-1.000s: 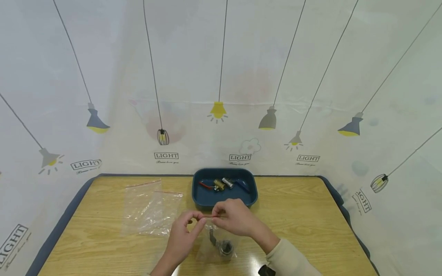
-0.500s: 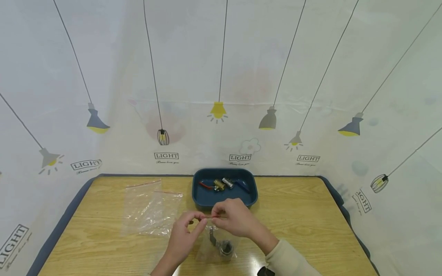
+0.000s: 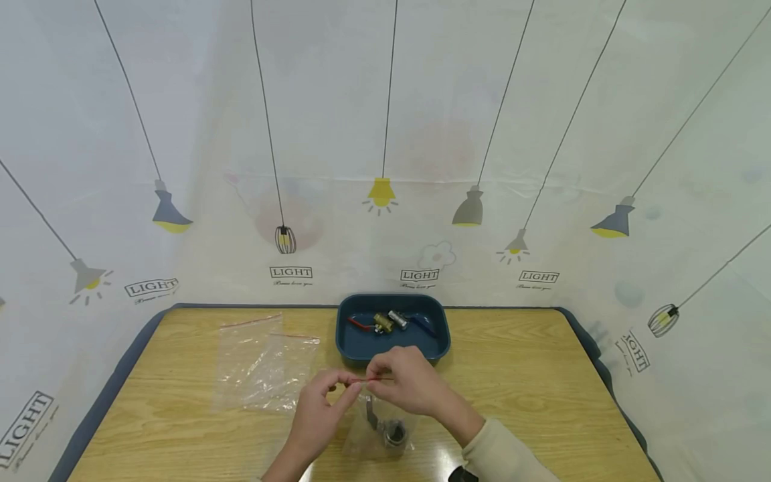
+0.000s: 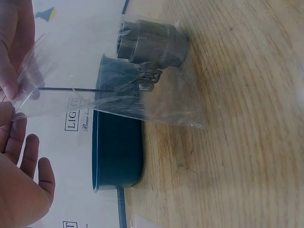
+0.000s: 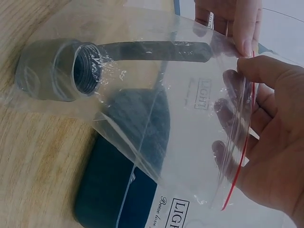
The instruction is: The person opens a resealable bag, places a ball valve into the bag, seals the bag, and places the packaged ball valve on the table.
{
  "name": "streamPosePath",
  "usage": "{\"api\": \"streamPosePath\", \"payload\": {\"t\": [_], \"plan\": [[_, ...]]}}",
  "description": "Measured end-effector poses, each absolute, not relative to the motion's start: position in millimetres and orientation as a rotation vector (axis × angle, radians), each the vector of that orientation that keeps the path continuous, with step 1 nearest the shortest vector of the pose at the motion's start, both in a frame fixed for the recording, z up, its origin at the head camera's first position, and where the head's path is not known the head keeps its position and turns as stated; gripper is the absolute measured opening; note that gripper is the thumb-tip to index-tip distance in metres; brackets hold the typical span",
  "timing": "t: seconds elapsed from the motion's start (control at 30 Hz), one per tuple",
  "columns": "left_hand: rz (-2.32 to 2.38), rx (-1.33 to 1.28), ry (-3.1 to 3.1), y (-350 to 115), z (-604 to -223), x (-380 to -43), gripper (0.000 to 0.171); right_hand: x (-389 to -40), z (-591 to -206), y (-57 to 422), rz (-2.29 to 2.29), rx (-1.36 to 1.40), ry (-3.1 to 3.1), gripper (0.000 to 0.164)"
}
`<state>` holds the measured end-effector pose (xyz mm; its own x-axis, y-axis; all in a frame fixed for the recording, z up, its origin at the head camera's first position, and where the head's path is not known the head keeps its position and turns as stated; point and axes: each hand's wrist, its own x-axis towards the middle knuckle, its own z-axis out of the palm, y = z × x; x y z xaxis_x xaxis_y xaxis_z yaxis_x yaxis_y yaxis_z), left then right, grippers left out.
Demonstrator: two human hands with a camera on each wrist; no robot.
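A clear zip bag (image 5: pixel 142 128) with a red strip along its mouth hangs between my two hands, over the table. Inside it lies a grey metal ball valve (image 4: pixel 159 45) with a threaded end and a long flat lever handle (image 5: pixel 156 51). My left hand (image 3: pixel 318 412) pinches the bag's top edge between thumb and index finger. Close beside it, my right hand (image 3: pixel 412 383) pinches the same edge, thumb and index finger on the red strip (image 5: pixel 240 166). In the right wrist view the remaining right fingers spread behind the clear film.
Behind the hands stands a dark blue tray (image 3: pixel 391 353) holding a brass valve (image 3: pixel 382 322) with a red lever and a silver valve (image 3: pixel 397 319) with a blue lever. Flat clear zip bags (image 3: pixel 249 368) lie at the left on the wooden table (image 3: pixel 530 395).
My right hand has slid slightly left along the bag's edge, closer to my left hand. The left hand and the bagged valve have barely moved.
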<state>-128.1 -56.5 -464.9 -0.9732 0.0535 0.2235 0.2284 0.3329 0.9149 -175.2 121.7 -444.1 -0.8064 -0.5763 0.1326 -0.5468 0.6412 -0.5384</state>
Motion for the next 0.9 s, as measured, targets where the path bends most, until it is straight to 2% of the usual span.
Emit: {"api": "streamPosePath", "payload": {"t": [0.33, 0.67, 0.9], "plan": [[-1.679, -0.259, -2.418, -55, -468, -129, 0.005, -175, -441, 131, -0.790, -0.892, 2.801, 0.008], [-1.661, -0.278, -2.408, -56, -501, -143, 0.007, -176, -439, 134, -0.789, -0.927, 2.818, 0.008], [-1.692, -0.335, -2.468, -55, -494, -140, 0.005, -175, -440, 135, -0.779, -0.933, 2.862, 0.008]]}}
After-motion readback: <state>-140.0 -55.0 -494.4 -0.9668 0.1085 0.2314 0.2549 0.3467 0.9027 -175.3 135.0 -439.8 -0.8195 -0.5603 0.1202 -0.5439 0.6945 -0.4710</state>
